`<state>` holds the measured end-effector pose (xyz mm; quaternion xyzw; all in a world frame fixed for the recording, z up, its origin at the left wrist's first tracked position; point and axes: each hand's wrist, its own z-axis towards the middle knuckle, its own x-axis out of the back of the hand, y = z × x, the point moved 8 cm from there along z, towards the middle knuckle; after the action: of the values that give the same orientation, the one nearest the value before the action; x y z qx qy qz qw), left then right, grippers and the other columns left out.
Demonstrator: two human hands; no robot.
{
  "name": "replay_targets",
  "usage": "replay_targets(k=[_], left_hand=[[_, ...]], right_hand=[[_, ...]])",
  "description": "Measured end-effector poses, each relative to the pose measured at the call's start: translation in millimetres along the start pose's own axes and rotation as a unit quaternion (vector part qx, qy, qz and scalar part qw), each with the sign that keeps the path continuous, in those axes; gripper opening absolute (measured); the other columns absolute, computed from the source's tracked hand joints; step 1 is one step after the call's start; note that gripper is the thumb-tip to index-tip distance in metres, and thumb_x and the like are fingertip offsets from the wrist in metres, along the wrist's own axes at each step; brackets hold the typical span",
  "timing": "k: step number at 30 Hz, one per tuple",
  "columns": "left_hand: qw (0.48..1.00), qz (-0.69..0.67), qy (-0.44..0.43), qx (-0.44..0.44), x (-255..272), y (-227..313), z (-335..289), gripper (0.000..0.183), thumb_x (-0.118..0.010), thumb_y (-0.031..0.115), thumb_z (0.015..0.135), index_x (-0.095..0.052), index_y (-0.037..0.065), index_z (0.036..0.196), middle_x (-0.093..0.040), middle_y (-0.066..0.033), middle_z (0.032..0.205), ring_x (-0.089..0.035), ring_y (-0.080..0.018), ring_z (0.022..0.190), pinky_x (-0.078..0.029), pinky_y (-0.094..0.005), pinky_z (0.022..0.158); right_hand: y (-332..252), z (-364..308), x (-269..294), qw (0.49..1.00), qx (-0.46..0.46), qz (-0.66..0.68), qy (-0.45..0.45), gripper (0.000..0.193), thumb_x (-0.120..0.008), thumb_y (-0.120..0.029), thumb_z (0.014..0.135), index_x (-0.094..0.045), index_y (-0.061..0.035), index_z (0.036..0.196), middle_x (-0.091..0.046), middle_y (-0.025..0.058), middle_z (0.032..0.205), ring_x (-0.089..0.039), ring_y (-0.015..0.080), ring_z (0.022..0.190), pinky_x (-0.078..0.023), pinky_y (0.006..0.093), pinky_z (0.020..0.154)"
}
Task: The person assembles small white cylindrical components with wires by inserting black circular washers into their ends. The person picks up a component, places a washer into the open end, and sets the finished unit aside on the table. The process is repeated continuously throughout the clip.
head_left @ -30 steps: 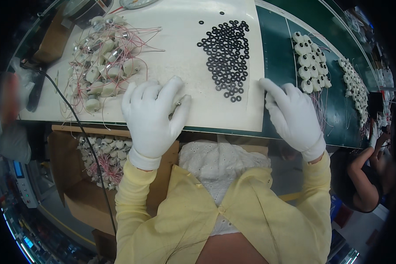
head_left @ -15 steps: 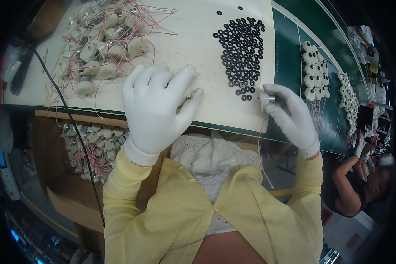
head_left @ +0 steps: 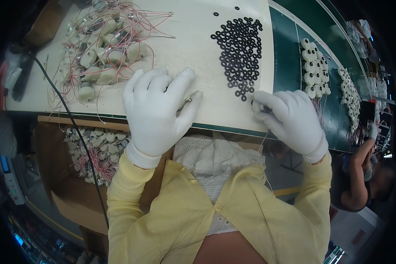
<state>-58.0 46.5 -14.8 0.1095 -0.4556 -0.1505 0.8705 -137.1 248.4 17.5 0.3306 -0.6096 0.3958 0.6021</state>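
Both my hands wear white gloves. My left hand (head_left: 160,105) rests over the table's front edge, fingers curled, with a small brass-coloured metal piece (head_left: 188,100) showing between thumb and forefinger. What else it may hold is hidden. My right hand (head_left: 290,119) is closed around a small motor (head_left: 264,108) with a thin wire (head_left: 263,143) hanging down to my lap; the fingers cover most of it. Its fingertips are just beside the lower end of a spread of black rubber rings (head_left: 240,53) on the white tabletop (head_left: 189,39).
A tangled heap of white-capped motors with red wires (head_left: 105,48) lies at the left. Below the edge, a cardboard box (head_left: 70,193) holds more. Rows of motors with black rings (head_left: 314,70) stand on the green mat (head_left: 286,53). A black cable (head_left: 70,114) crosses the left side; a co-worker (head_left: 361,176) sits right.
My right hand has turned and shifted slightly left with the motor, its fingers now bent over it, hiding the white cap. My left hand has hardly moved.
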Motion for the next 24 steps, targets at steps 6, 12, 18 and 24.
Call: replay_targets(k=[6,12,18,24], left_hand=[[1.000,0.012,-0.015,0.012,0,2,0,0.038,-0.085,0.022,0.080,-0.076,0.011,0.116,-0.064,-0.0114,0.101,-0.062,-0.0324,0.099,-0.047,-0.0468,0.096],[1.000,0.019,-0.003,-0.008,-1,3,-1,0.039,-0.085,0.020,0.080,-0.076,0.011,0.117,-0.064,-0.0123,0.102,-0.062,-0.0331,0.099,-0.047,-0.0465,0.096],[1.000,0.009,-0.005,-0.015,-3,3,-1,0.040,-0.085,0.018,0.081,-0.075,0.010,0.119,-0.064,-0.0129,0.102,-0.062,-0.0339,0.097,-0.047,-0.0477,0.091],[0.999,0.032,-0.023,-0.001,-6,1,-2,0.038,-0.084,0.024,0.082,-0.076,0.014,0.118,-0.066,-0.0106,0.100,-0.064,-0.0321,0.103,-0.044,-0.0493,0.102]], right_hand=[[-1,-18,2,0.997,0.000,-0.042,-0.060,0.032,-0.078,-0.024,0.089,-0.065,-0.0166,0.117,-0.065,0.0015,0.078,-0.066,0.0246,0.073,-0.045,0.0391,0.072],[10,-11,-5,0.996,-0.045,0.073,-0.029,0.024,-0.075,-0.026,0.094,-0.069,-0.0100,0.111,-0.071,0.0091,0.077,-0.071,0.0312,0.071,-0.051,0.0429,0.066],[52,-49,-23,0.958,-0.202,0.181,0.092,0.017,-0.070,-0.019,0.100,-0.071,-0.0051,0.110,-0.074,0.0151,0.084,-0.072,0.0360,0.072,-0.056,0.0438,0.065],[66,-89,-4,0.949,-0.275,0.036,0.152,0.019,-0.068,-0.015,0.100,-0.072,-0.0043,0.115,-0.075,0.0142,0.085,-0.072,0.0340,0.074,-0.056,0.0423,0.066]])
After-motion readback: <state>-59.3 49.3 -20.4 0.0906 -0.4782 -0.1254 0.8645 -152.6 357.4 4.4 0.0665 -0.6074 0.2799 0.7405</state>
